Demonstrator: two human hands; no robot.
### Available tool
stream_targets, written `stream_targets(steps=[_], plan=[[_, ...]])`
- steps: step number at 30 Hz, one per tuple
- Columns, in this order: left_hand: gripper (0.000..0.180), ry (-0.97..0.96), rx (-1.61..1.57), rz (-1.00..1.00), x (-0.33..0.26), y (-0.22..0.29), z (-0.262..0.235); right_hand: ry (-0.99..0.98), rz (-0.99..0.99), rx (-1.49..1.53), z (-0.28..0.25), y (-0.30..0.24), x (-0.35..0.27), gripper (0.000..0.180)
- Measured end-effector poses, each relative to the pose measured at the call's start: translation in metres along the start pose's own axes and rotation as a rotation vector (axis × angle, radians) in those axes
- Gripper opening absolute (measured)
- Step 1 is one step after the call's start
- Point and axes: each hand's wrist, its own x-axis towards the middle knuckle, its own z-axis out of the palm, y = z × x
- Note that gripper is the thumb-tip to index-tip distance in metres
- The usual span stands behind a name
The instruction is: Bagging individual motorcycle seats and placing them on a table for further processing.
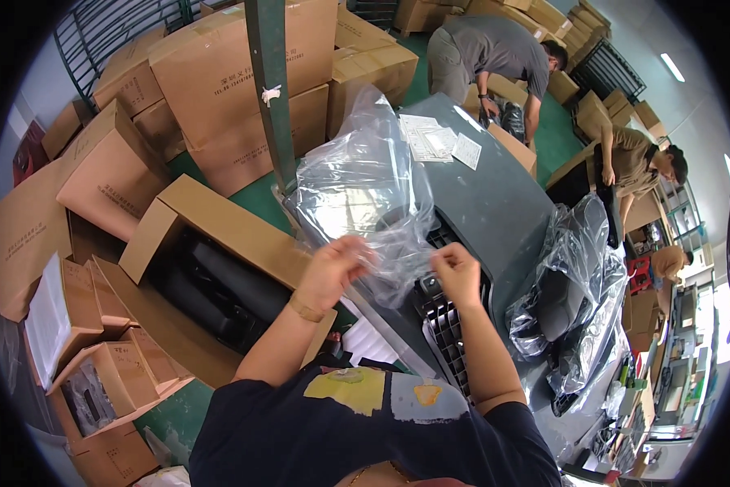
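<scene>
A large clear plastic bag (363, 174) spreads over the near left part of the dark grey work table (507, 203). Its gathered edge is stretched between my two hands. My left hand (332, 274), slightly blurred, is closed on the film at the left. On the other side my right hand (456, 273) pinches the same bag, fingers together. Below the right hand lies a black slatted grille (444, 334), partly covered by the film and my forearm. White printed sheets (431, 140) lie beyond the bag on the table.
At my left an open carton (219, 199) holds a glossy black moulded part (207, 280). Plastic-wrapped dark parts (564, 304) lie on the right. A green post (269, 97) rises beside stacked cartons (243, 81). Two people (495, 57) bend over goods farther back; another works at far right.
</scene>
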Motion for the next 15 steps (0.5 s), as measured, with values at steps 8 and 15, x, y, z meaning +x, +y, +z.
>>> stream_targets(steps=[8,15], plan=[[0.017,0.008,0.42,0.162,0.002,-0.012,0.01,-0.203,-0.492,-0.589,0.053,-0.069,-0.011,0.066],[0.028,0.246,1.591,0.536,0.004,-0.01,-0.047,0.305,-0.143,-0.1,-0.044,-0.04,0.062,0.013]])
